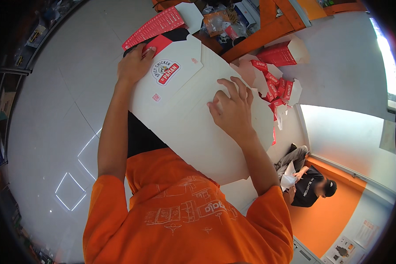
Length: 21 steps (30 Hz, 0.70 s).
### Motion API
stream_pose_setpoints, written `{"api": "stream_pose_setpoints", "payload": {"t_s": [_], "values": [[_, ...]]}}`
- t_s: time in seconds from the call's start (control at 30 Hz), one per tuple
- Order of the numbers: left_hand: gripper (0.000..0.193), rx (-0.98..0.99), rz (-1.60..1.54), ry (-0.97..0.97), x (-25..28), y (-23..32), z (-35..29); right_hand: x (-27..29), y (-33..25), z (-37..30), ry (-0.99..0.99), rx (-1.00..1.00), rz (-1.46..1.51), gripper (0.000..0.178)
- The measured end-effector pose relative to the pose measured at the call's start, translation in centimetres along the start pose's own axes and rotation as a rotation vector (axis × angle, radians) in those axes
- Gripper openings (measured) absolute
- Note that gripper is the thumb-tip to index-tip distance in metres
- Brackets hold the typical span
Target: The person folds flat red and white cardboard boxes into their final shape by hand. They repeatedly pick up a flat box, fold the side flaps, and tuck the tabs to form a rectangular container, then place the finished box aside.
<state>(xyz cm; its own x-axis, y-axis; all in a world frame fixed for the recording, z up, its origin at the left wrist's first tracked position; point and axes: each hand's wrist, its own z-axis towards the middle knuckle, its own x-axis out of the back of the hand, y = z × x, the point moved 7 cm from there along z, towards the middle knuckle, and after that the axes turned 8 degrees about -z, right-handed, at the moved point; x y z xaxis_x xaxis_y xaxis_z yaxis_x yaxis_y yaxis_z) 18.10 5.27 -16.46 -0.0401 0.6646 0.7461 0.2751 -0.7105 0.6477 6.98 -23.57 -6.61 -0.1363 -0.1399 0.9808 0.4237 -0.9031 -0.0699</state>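
Note:
Across my lap lies a large white cardboard sheet [198,132]. On its far left part is a flat white carton blank [180,79] with a printed round logo and a red end flap [159,44]. My left hand [135,66] grips this blank at the red flap, thumb on top and fingers curled at the edge. Over the plain white area, my right hand [234,105] has its fingers bent and spread apart, with nothing between them. I cannot tell whether its fingertips touch the cardboard.
Red-and-white cartons [156,27] lie beyond my left hand. Several folded red cartons [277,86] are piled at the right, below a larger red carton [279,53]. An orange shelf frame [268,33] stands at the back. A seated person [310,185] at the right holds white paper.

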Motion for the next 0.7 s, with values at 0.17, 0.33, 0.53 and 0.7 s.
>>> {"api": "stream_pose_setpoints", "payload": {"t_s": [0.17,0.33,0.53,0.7], "values": [[0.067,0.011,0.016,-0.013,0.1,0.2,-0.1,0.2,-0.2,0.1,0.021,0.026,0.053,0.013],[0.067,0.009,0.022,-0.019,0.2,0.3,-0.1,-0.4,0.0,0.2,-0.019,0.046,0.104,0.009],[0.067,0.01,0.007,-0.032,0.2,0.3,-0.1,-1.0,-0.3,1.9,0.002,0.018,0.101,0.016],[0.067,0.019,0.015,-0.044,0.4,0.7,-0.3,-1.1,-0.9,2.4,0.004,0.04,-0.016,0.014]]}}
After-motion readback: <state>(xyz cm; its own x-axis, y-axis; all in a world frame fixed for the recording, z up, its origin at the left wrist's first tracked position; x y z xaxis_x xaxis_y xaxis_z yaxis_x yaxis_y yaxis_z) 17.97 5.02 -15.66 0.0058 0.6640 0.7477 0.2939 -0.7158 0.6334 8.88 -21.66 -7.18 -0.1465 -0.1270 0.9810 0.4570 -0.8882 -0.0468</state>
